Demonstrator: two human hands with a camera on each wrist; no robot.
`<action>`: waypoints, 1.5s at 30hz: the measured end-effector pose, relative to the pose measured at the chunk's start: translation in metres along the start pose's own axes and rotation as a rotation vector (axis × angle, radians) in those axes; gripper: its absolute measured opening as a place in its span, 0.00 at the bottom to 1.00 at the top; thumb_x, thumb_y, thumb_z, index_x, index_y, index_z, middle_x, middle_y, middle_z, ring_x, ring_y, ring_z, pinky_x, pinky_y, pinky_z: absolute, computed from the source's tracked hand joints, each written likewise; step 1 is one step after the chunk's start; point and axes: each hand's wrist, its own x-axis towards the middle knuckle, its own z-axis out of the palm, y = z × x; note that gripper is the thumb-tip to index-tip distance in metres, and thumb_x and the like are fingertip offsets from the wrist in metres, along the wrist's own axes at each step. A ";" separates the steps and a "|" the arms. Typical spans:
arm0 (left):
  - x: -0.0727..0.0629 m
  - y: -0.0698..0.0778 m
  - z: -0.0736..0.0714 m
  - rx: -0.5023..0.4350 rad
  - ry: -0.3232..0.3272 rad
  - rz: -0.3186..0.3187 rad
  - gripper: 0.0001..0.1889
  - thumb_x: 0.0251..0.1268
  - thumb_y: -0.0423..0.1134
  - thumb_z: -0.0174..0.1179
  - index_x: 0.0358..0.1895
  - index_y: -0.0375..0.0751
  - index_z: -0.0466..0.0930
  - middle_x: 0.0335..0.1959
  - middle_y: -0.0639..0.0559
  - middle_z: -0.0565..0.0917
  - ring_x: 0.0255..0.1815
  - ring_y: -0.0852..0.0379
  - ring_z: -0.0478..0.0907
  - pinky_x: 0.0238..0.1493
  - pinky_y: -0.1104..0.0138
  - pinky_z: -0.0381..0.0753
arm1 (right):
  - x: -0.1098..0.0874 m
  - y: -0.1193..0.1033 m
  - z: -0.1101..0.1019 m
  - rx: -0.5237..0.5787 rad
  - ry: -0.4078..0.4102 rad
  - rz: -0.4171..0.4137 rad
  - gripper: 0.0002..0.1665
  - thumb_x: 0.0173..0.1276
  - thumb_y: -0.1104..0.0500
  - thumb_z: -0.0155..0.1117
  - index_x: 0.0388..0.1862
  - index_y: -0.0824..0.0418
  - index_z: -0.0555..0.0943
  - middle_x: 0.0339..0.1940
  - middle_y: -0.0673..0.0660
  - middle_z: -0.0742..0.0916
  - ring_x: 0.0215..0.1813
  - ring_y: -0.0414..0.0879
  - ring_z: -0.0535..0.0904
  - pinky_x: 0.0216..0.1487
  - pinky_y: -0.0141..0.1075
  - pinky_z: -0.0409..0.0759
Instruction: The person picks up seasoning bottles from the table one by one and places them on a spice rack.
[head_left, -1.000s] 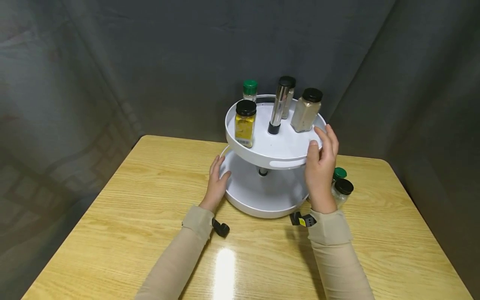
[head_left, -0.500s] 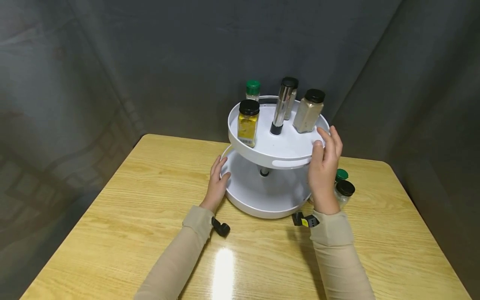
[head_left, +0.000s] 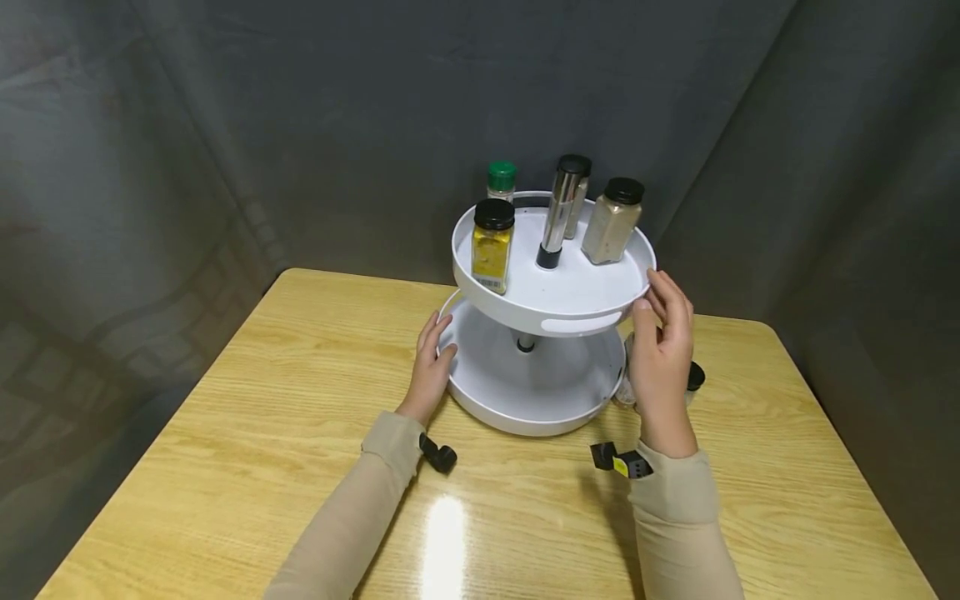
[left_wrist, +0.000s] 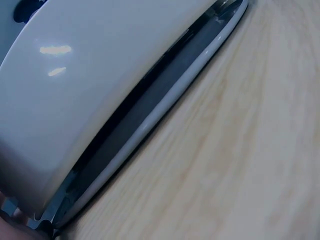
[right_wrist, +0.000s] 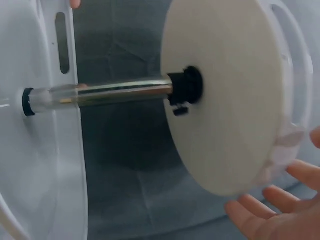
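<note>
A white two-tier turntable stands on the table, its upper tray (head_left: 562, 292) above the lower tray (head_left: 532, 392) on a metal post (right_wrist: 125, 93). My left hand (head_left: 429, 379) rests at the lower tray's left rim with fairly straight fingers. At the upper tray's right rim is my right hand (head_left: 663, 375), its fingers loosely bent and fingertips at or just off the outer edge; contact is hard to tell. On the upper tray stand a yellow spice jar (head_left: 492, 254), a beige spice jar (head_left: 611, 229), a green-capped jar (head_left: 501, 177) and a jar partly hidden behind the post.
Right of the turntable, partly hidden by my right hand, are a clear jar (head_left: 625, 383) and a black-lidded jar (head_left: 696, 377) on the wooden table (head_left: 262, 400). Dark grey curtains (head_left: 360, 125) enclose the back and sides.
My right hand has come off the upper tray's right rim, moving right and toward me. Its fingers no longer reach over the rim. The left hand and jars on the tray stay nearly put.
</note>
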 end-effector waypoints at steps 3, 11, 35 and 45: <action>0.000 0.000 0.001 0.000 0.000 -0.002 0.28 0.75 0.32 0.49 0.76 0.42 0.65 0.83 0.50 0.49 0.83 0.47 0.44 0.82 0.54 0.46 | -0.004 0.000 -0.009 -0.029 0.008 -0.002 0.25 0.80 0.57 0.51 0.72 0.57 0.73 0.70 0.52 0.74 0.70 0.49 0.71 0.62 0.34 0.73; 0.000 0.000 0.001 -0.012 0.003 0.000 0.27 0.75 0.32 0.50 0.76 0.42 0.66 0.83 0.49 0.50 0.83 0.48 0.44 0.82 0.55 0.46 | -0.005 0.003 -0.034 -0.192 -0.034 0.086 0.25 0.77 0.56 0.56 0.70 0.58 0.76 0.69 0.56 0.76 0.70 0.55 0.72 0.70 0.49 0.74; -0.015 0.044 -0.004 -0.049 -0.017 -0.008 0.26 0.72 0.26 0.49 0.73 0.28 0.65 0.81 0.36 0.50 0.82 0.39 0.43 0.82 0.51 0.44 | 0.010 0.047 -0.114 -0.547 -0.539 0.492 0.54 0.74 0.37 0.59 0.80 0.72 0.52 0.77 0.78 0.59 0.71 0.78 0.63 0.64 0.72 0.68; 0.000 0.009 -0.001 -0.047 -0.002 -0.013 0.26 0.73 0.27 0.49 0.74 0.33 0.66 0.83 0.42 0.49 0.83 0.43 0.42 0.82 0.55 0.43 | 0.011 0.061 -0.115 -0.520 -0.627 0.619 0.58 0.70 0.37 0.64 0.77 0.78 0.53 0.75 0.80 0.62 0.70 0.75 0.62 0.66 0.69 0.67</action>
